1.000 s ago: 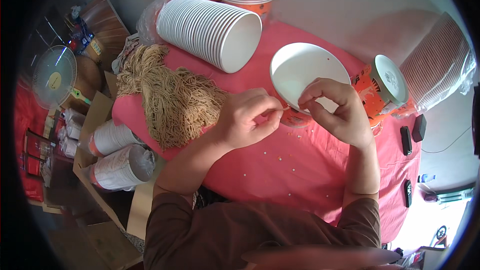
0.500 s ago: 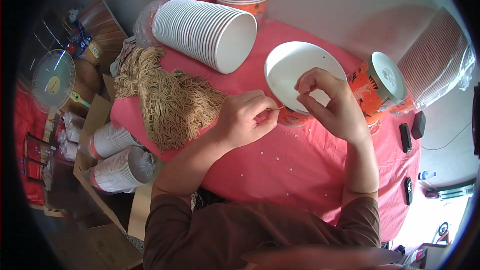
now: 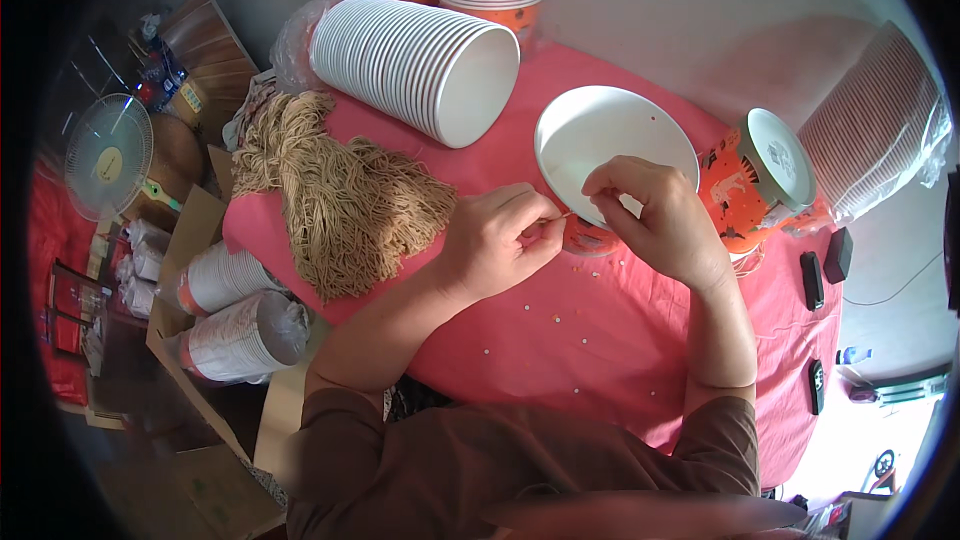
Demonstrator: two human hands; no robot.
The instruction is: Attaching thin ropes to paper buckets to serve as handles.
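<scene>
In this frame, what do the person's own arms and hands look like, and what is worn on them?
Both hands, the left hand and the right hand, are bare: no gloves, and no rings or watch can be made out. The forearms are uncovered. Dark brown sleeves of a loose top reach about to the elbows on both arms. No markings show on the fabric.

Left hand (image 3: 495,240) and right hand (image 3: 655,220) pinch a thin string (image 3: 562,218) together. White bowl (image 3: 610,145) lies beneath, on the pink counter (image 3: 600,340).
</scene>
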